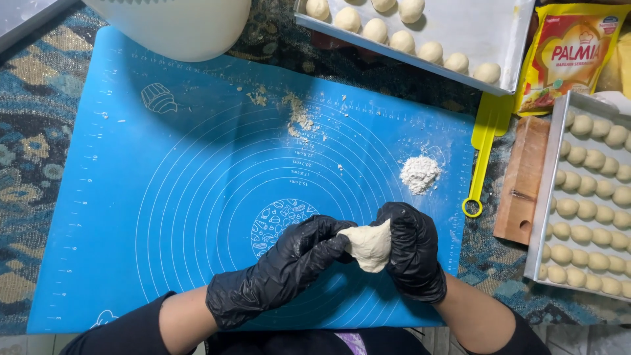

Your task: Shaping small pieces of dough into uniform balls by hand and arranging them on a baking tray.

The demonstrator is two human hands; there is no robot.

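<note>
Both hands wear black gloves and meet over the near middle of a blue baking mat [164,217] printed with white rings and ruler marks. The left hand [299,253] reaches in from the lower left, its fingers [328,244] bunched together and pinching the left edge of a pale lump of dough [369,244]. The right hand [413,250] cups the same lump from the other side, its fingers [401,220] curled over the top and right of it and pressed against it, so the dough is held between the two sets of fingers, raised a little above the mat rather than lying flat on it. Just beyond the right fingers, farther from the person, sits a small white heap of flour [420,173] on the mat. Farther out past the left fingers, crumbs of dry dough [299,118] are scattered near the mat's far edge. Outward from the right fingers a yellow plastic scraper [484,151] with a ring at its handle end lies across the mat's right edge, and beside it a wooden board [522,181]. Right of that stands a metal tray [549,197] filled with rows of small shaped dough balls. A second tray [460,29] at the far side, well beyond both sets of fingers, holds a looser row of balls, with a yellow and red packet [568,56] next to it. A large white bowl [177,26] rests at the mat's far left edge, all on a patterned blue cloth [33,151].
</note>
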